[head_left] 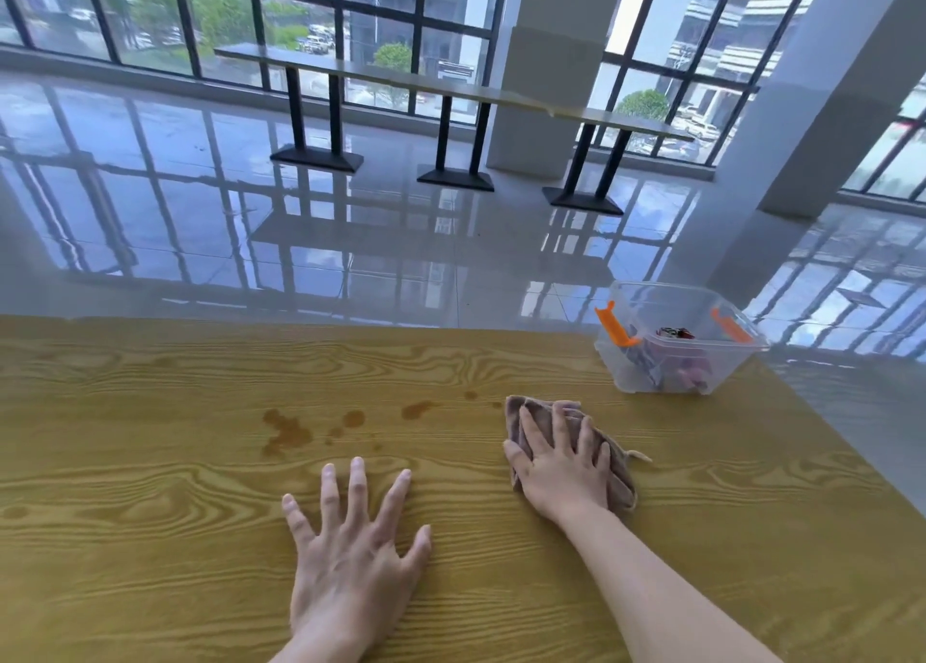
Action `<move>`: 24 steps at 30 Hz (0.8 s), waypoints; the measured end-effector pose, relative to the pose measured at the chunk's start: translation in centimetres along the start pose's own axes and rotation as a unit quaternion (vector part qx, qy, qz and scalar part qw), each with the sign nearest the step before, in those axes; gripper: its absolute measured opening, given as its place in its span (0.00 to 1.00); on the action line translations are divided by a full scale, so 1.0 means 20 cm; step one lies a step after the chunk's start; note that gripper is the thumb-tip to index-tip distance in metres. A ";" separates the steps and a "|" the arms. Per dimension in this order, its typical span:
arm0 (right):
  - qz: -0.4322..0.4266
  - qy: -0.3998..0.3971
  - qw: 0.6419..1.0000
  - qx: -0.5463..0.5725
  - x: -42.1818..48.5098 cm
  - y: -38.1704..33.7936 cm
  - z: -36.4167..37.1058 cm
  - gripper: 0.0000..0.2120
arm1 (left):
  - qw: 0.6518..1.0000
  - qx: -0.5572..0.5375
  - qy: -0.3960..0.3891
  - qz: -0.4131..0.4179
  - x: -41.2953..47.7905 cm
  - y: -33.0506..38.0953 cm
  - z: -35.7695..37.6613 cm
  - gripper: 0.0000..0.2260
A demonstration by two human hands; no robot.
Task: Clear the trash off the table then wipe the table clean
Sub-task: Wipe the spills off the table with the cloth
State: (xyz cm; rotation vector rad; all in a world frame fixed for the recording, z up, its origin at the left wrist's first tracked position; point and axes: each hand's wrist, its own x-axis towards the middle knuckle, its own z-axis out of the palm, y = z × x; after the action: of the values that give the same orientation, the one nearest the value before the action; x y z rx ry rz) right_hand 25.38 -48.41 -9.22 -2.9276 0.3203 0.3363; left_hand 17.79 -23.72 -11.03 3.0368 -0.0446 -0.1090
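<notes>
My right hand (563, 462) lies flat on the brownish cloth (621, 479), fingers straight and a little spread, pressing it down on the wood-grain table (150, 462) rather than gripping it. The cloth is bunched under my palm, with a folded corner showing beyond my fingertips and a thin tail sticking out on its right side. My left hand (351, 547) rests palm down on the bare tabletop nearer to me, fingers splayed and loose, holding nothing. Beyond my left hand and to the left of the cloth sits a scatter of brown spill marks (285, 432) (one larger blotch, several small drops trailing toward the cloth). At the far right corner of the table stands a clear plastic bin (626, 377) with orange latches (614, 324); wrappers and scraps (694, 374) lie in its bottom. The bin is apart from the cloth.
</notes>
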 end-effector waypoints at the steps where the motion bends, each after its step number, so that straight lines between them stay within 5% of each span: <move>1: -0.050 0.009 0.999 -0.015 -0.08 -0.01 0.05 0.29 | 1.000 0.002 -0.001 -0.001 0.00 0.00 0.00 0.33; 3: -0.164 0.069 0.982 -0.067 -0.31 0.05 0.17 0.28 | 1.000 -0.003 0.002 -0.005 0.00 0.01 -0.01 0.33; 6: -0.182 0.070 0.976 -0.091 -0.47 0.20 0.17 0.27 | 1.000 -0.018 -0.001 0.000 0.00 -0.01 -0.01 0.32; 10: -0.004 0.007 1.000 -0.020 -0.18 0.19 -0.02 0.28 | 0.993 -0.105 0.035 0.037 -0.01 -0.09 -0.02 0.29; 13: 0.044 -0.002 0.999 0.000 -0.07 0.03 -0.03 0.31 | 0.993 -0.088 0.065 0.045 -0.02 -0.32 -0.07 0.30; 20: -0.262 0.078 0.960 -0.053 -0.57 -0.19 0.29 0.26 | 0.998 0.001 0.011 -0.057 -0.18 -0.70 -0.03 0.29; 22: -0.265 0.042 0.962 -0.049 -0.50 -0.11 0.22 0.25 | 0.998 0.005 0.011 -0.060 -0.17 -0.69 -0.02 0.30; 24: -0.179 0.020 0.983 -0.040 -0.34 -0.07 0.12 0.26 | 0.998 0.005 0.016 -0.058 -0.17 -0.68 -0.02 0.29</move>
State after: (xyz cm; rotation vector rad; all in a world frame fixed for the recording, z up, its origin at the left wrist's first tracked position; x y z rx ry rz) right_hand 18.76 -45.18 -9.73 -2.9919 -0.2213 0.2395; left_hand 14.87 -9.95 -11.90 3.0489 0.1340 -0.0698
